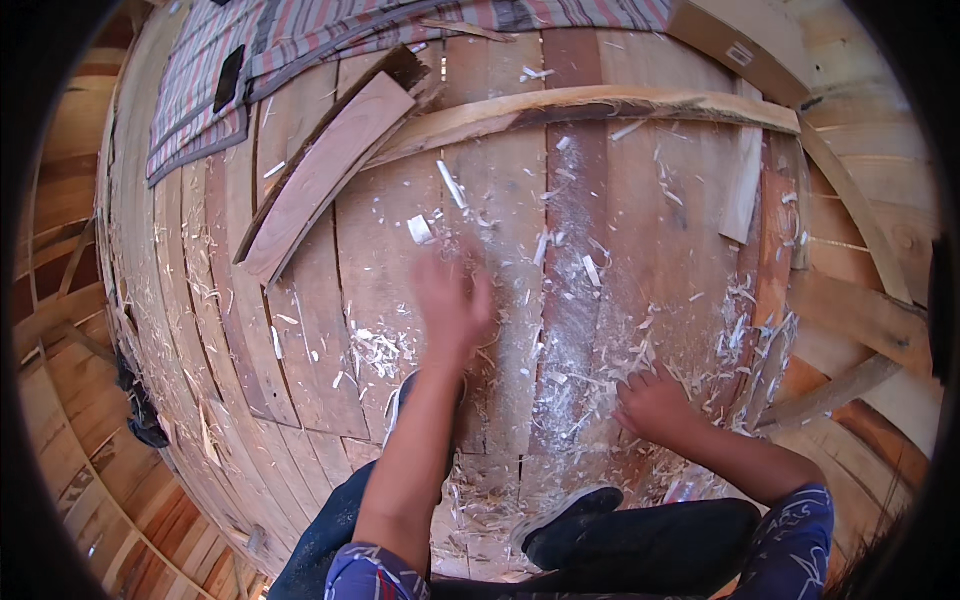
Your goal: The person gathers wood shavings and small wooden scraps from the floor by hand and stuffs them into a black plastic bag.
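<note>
My left hand (450,300) is stretched out over the plank floor (390,270), smeared by motion. A white wood chip (419,230) lies just beyond its fingertips, and whether the hand holds anything does not show. My right hand (655,403) rests low among wood shavings (570,395) on the right, its fingers curled in. What may be inside those fingers is hidden. A thicker clump of pale shavings (374,350) lies to the left of my left wrist.
A short thick board (330,180) lies slanted at the far left, beside a long curved wooden strip (590,97). Behind them are a striped cloth (330,30), a dark phone-like object (229,79) and a cardboard box (745,40). My shoe (565,515) is near the front.
</note>
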Motion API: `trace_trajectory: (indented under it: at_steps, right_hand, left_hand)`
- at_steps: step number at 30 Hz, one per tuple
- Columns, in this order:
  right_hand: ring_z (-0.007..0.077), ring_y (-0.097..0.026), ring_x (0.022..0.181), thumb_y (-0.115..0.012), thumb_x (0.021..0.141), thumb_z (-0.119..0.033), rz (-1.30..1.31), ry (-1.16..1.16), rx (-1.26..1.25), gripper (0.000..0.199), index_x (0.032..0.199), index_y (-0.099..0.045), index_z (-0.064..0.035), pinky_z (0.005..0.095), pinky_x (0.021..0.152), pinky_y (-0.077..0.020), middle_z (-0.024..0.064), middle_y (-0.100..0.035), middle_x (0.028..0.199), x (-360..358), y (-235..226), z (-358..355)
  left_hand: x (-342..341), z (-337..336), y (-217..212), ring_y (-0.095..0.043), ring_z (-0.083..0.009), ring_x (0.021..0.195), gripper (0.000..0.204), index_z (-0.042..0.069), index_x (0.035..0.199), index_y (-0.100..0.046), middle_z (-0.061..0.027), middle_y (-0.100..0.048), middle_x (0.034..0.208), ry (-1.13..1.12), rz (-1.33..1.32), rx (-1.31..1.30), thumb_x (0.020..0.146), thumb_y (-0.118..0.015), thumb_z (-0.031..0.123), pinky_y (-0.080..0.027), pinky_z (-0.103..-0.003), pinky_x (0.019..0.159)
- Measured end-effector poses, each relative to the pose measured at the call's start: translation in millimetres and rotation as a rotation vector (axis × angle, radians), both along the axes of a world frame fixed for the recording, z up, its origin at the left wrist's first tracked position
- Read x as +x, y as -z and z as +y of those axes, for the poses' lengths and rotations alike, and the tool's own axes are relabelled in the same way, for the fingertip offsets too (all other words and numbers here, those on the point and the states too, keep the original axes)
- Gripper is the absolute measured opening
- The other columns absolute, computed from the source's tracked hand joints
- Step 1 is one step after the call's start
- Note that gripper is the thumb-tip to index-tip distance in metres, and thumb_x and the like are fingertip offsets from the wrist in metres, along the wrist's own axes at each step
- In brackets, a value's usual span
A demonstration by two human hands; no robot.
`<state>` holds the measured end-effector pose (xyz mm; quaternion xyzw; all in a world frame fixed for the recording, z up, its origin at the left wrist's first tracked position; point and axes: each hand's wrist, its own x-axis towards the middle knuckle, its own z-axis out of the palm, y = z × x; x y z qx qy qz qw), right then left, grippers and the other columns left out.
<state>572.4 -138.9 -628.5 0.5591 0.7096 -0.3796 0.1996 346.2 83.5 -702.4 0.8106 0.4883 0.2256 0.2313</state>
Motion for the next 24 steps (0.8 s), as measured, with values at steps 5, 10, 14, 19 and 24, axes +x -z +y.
trace_trajectory:
  at_steps: [5,10,14,19,24]
  right_hand:
    - [0.0335,-0.053,0.108,-0.069,0.078,-0.03,0.154,0.158,0.476,0.038,0.105,-0.06,-0.0035,0.0466,0.097,-0.0384,0.0172,-0.057,0.109,8,3,67]
    - [0.0368,-0.037,0.129,-0.064,0.083,-0.035,0.109,0.367,0.883,0.056,0.129,-0.051,-0.0066,0.0477,0.109,-0.0284,0.0186,-0.041,0.14,30,54,195]
    - [0.0351,-0.035,0.132,-0.059,0.085,-0.043,-0.015,0.378,0.829,0.059,0.131,-0.05,-0.0066,0.0516,0.109,-0.0265,0.0176,-0.042,0.141,17,89,197]
    - [0.0316,-0.036,0.132,-0.059,0.083,-0.045,-0.064,-0.023,0.66,0.065,0.134,-0.047,-0.0067,0.0523,0.109,-0.026,0.0163,-0.042,0.142,2,57,46]
    - [0.0347,-0.043,0.128,-0.068,0.076,-0.037,-0.3,-0.03,-0.165,0.058,0.123,-0.057,-0.0046,0.0582,0.107,-0.0256,0.0213,-0.048,0.134,40,-19,-166]
  left_hand:
    - [-27,69,15,-0.045,-0.0407,0.12,0.037,0.004,0.115,-0.058,-0.0244,-0.049,0.129,-0.121,0.307,0.205,0.084,-0.063,0.025,-0.033,-0.051,0.101]
    - [25,-14,-25,-0.059,-0.0368,0.1,0.028,0.001,0.1,-0.063,-0.0223,-0.064,0.095,-0.135,0.249,-0.362,0.085,-0.063,0.026,-0.046,-0.043,0.088]
    - [31,-48,-33,-0.062,-0.0346,0.097,0.026,0.001,0.103,-0.064,-0.0211,-0.066,0.091,-0.27,-0.04,-0.618,0.087,-0.062,0.022,-0.047,-0.04,0.085]
    - [22,67,-15,-0.043,-0.0394,0.126,0.059,0.0,0.132,-0.047,-0.0277,-0.043,0.137,-0.018,0.179,0.189,0.085,-0.065,0.03,-0.032,-0.048,0.105]
    - [47,10,24,-0.022,-0.0427,0.139,0.077,-0.003,0.142,-0.029,-0.0294,-0.027,0.147,0.122,0.421,-0.025,0.086,-0.061,0.039,-0.015,-0.056,0.112]
